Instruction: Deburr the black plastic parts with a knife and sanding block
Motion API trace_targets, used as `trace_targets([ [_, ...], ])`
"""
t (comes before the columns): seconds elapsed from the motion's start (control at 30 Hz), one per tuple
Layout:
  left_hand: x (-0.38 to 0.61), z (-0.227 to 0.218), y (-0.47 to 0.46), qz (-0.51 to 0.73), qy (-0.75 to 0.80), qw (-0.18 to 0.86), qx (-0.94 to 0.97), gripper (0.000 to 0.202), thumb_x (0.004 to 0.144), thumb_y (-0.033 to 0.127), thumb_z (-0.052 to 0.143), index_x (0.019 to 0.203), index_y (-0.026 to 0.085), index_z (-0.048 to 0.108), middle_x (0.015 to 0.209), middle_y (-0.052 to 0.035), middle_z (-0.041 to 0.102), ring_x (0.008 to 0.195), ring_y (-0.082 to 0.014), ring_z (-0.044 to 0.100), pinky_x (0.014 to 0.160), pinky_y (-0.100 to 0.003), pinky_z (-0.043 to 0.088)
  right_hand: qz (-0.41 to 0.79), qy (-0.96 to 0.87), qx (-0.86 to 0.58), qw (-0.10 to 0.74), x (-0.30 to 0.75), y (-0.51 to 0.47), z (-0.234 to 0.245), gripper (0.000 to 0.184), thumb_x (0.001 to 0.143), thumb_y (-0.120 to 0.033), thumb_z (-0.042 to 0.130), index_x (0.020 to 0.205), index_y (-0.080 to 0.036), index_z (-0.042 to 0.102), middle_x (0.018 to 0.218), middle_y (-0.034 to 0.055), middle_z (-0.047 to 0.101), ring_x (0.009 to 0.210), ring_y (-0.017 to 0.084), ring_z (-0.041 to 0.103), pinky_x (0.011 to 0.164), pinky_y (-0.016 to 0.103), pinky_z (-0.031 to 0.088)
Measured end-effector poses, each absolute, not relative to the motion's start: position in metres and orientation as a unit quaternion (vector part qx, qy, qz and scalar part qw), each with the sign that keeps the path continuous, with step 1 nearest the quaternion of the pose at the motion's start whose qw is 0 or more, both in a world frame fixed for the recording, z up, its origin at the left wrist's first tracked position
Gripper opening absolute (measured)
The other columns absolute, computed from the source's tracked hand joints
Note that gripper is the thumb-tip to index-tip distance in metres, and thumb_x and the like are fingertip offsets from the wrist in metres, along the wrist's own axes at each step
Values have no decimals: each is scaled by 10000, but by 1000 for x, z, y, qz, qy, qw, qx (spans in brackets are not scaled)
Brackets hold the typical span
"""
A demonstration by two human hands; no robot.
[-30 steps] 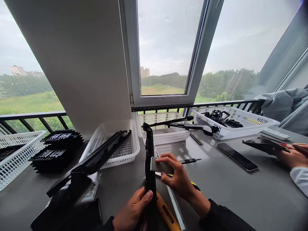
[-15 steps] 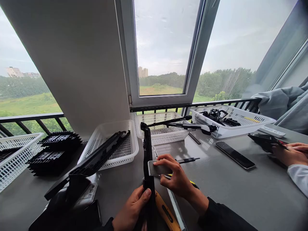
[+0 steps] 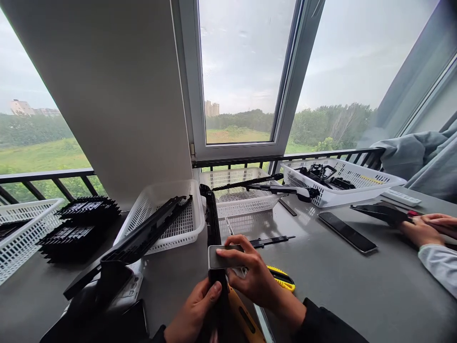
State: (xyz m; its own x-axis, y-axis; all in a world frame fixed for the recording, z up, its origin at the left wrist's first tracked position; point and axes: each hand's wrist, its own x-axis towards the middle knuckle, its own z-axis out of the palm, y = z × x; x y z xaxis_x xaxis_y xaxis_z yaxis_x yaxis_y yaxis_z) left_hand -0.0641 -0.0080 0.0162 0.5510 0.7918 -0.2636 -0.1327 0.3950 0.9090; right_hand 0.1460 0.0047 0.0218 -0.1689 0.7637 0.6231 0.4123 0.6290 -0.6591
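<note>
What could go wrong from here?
The grey flat piece in the right hand might slip and scuff the long black part in the left hand. The yellow-and-black tool beside the right wrist could get knocked. The black-and-white part jutting past the middle basket might tip off if bumped.

No legible text, brand, number or sign found. Black strip across middle basket: small pale marks near right end, too small to read. White remote-shaped device: markings unresolved. Yellow-and-black cutter: any lettering on handle too small to tell.
</note>
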Motion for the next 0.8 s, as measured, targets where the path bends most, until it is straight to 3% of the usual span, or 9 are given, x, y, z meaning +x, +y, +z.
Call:
trace_targets([
  [0.17, -63, 14, -7, 314, 343, 763, 449, 628, 820, 667, 821, 1178, 152, 772, 999, -105, 784, 1071, -304, 710, 1037, -392, 518, 179, -740, -399, 511, 146, 6, 23, 569, 752, -22, 653, 1223, -311, 789, 1223, 56, 640, 1131, 218, 657, 1014, 379, 554],
  [0.43, -65, 14, -9, 314, 354, 758, 449, 633, 823, 677, 812, 1158, 142, 773, 959, -92, 783, 896, -257, 713, 943, -373, 536, 211, -745, -393, 496, 149, 7, 22, 579, 815, -40, 692, 1304, -340, 776, 1254, 53, 639, 1159, 210, 651, 1031, 368, 538],
  [0.53, -63, 11, -8, 325, 344, 762, 441, 623, 801, 677, 832, 1124, 147, 781, 936, -88, 780, 926, -269, 711, 934, -372, 535, 210, -737, -403, 501, 152, 7, 23, 573, 784, -20, 686, 1252, -332, 797, 1222, 45, 637, 1130, 207, 654, 1006, 359, 543],
  [0.67, -62, 11, -7, 327, 346, 761, 441, 621, 789, 690, 836, 1104, 158, 785, 957, -89, 780, 1016, -288, 701, 992, -382, 520, 203, -743, -398, 498, 149, 6, 24, 603, 812, -31, 719, 1318, -355, 768, 1264, 48, 629, 1172, 217, 636, 1034, 368, 530],
  [0.8, -63, 19, -7, 316, 371, 741, 462, 680, 757, 746, 825, 1074, 146, 792, 920, -84, 764, 1016, -277, 688, 956, -347, 518, 205, -752, -388, 493, 150, 7, 24, 633, 799, 1, 694, 1317, -354, 764, 1261, 43, 630, 1186, 212, 628, 1048, 363, 518],
])
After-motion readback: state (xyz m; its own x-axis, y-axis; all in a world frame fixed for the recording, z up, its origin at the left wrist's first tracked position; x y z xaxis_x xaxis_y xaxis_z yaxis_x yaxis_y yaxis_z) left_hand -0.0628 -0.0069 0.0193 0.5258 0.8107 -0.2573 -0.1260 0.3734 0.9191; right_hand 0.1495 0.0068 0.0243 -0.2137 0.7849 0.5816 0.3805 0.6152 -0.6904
